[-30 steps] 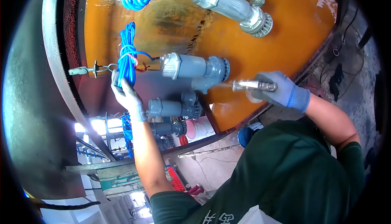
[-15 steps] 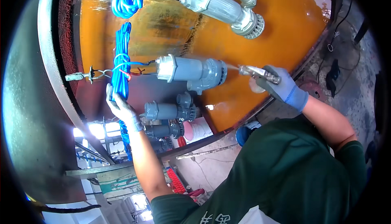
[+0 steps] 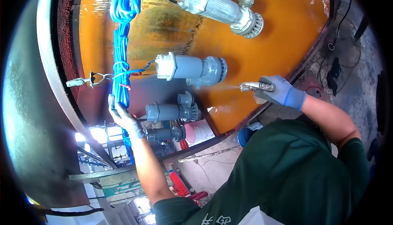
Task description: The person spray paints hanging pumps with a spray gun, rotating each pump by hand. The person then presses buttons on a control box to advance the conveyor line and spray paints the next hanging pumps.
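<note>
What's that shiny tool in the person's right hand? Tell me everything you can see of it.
It looks like a spray gun: silvery, metallic-looking, with a slim body and a nozzle at its left end. A pale, rounded part, perhaps a cup, shows below. The gloved right hand grips it, hiding much of the handle. It lies roughly level in the picture, aimed leftward, with faint mist between its nozzle and the grey pump, which it does not touch.

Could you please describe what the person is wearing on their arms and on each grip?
The sleeves are short and dark green, leaving the forearms bare. The right grip wears a light blue glove with dark grey areas and a bluer cuff; the left grip wears a pale greyish glove.
</note>
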A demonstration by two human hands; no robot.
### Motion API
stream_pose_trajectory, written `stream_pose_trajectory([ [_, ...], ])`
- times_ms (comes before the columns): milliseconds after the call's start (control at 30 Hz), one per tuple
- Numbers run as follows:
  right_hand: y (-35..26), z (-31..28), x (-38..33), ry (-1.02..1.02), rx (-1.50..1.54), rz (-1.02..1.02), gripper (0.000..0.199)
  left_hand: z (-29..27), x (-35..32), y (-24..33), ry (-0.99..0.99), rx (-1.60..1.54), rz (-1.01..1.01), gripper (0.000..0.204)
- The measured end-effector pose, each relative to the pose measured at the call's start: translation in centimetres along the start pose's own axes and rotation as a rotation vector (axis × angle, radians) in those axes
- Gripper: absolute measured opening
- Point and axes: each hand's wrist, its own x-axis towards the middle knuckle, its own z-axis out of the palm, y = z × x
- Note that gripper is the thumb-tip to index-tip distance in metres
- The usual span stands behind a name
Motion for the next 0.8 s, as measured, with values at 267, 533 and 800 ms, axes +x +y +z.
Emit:
stream_pose_trajectory([
  [267, 2.6, 1.1, 1.4, 0.064, -0.028, -0.017, 0.029, -1.0, -0.4, -2.7, 0.015, 0.025, -0.097, 0.05],
  [533, 6.2, 1.5, 3.3, 0.17, 0.457, -0.003, 0.031, -3.4, 0.2, -8.7, 0.026, 0.031, 0.014, 0.053],
  [800, 6.2, -0.8, 2.6, 0.083, 0.342, -0.027, 0.028, -2.8, 1.3, -8.9, 0.158, -0.275, -0.398, 0.062],
])
